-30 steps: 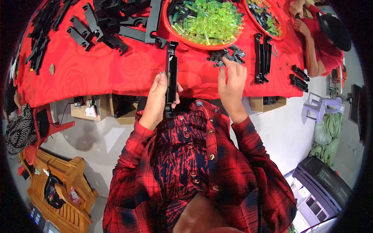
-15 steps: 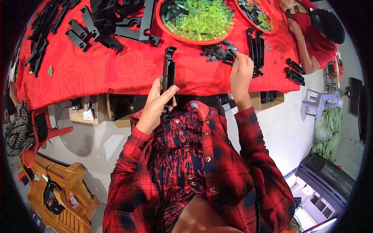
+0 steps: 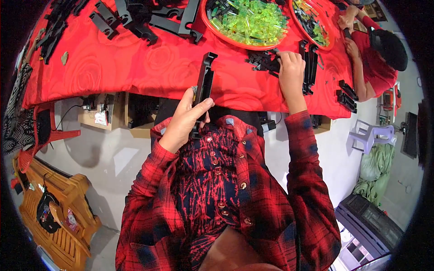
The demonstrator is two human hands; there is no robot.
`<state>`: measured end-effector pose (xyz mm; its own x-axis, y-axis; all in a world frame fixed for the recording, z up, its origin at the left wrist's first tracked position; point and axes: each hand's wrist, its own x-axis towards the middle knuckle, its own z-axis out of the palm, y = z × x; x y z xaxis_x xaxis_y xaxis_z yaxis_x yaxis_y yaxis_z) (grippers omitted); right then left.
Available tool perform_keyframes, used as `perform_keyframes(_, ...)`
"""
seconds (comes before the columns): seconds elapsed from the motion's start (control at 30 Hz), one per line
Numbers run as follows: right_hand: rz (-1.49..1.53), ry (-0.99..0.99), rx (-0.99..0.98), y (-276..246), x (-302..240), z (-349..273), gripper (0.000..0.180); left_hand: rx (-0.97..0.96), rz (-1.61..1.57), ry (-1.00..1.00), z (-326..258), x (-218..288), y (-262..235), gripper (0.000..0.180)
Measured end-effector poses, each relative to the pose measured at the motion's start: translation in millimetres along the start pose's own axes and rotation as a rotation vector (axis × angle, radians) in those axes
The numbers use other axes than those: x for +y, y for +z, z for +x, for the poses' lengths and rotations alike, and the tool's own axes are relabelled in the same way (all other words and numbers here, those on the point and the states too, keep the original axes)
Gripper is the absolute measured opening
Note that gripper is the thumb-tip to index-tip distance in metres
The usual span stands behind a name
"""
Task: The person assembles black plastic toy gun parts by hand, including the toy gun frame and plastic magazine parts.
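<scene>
My left hand [image 3: 189, 116] is closed around a long, narrow black plastic part [image 3: 206, 80] with a hollow channel and a notched top end. It stands nearly upright over the table's front edge, its lower end partly behind my fingers. Farther right, my right hand [image 3: 292, 74] reaches into a small heap of black plastic pieces [image 3: 261, 60] on the red cloth. Its fingers are curled and pressed together at the heap's right side; whatever they pinch is hidden. Just right of that hand lie several long black parts [image 3: 310, 67] side by side.
A red-rimmed bowl [image 3: 211, 32] of clear yellow-green pieces stands behind the heap, a second bowl [image 3: 326, 48] to its right. More black parts [image 3: 106, 20] cover the table's far left. Across the right corner, a co-worker's arm [image 3: 359, 67] rests near some black parts [image 3: 346, 96].
The whole view has shifted, so the table sits a little higher and farther right. My right hand stays at the heap, its fingers lower into it; my left hand keeps its hold.
</scene>
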<state>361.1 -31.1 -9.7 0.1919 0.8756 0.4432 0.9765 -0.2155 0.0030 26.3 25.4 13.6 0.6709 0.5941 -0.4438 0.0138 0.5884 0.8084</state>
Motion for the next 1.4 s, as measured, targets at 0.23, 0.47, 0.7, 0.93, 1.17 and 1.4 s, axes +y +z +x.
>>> perform_keyframes(0.23,-0.023,-0.117,-0.01,-3.8,8.2,3.6,0.02,-0.014,0.006,-0.034,-1.1,-3.4,1.0,0.041)
perform_keyframes(0.47,0.031,-0.113,0.105,-16.0,-11.7,8.9,0.017,-0.007,-0.056,-0.022,-8.7,-6.2,-3.6,0.04)
perform_keyframes(0.7,1.476,0.683,-0.39,-58.4,-76.8,0.6,0.019,-0.055,-0.154,-0.006,-18.7,-10.5,-7.1,0.05)
perform_keyframes(0.93,1.754,0.683,-0.658,-87.5,-130.7,-12.6,0.03,-0.022,-0.164,0.071,-30.9,-6.1,-3.2,0.052)
perform_keyframes(1.17,1.835,0.674,-0.751,-78.9,-148.0,-26.5,0.027,-0.048,-0.188,0.073,-38.8,-5.4,-5.4,0.061)
perform_keyframes(1.4,1.867,0.86,-0.663,-83.3,-157.4,-29.3,0.024,-0.081,-0.216,0.073,-37.8,-7.9,-4.6,0.058)
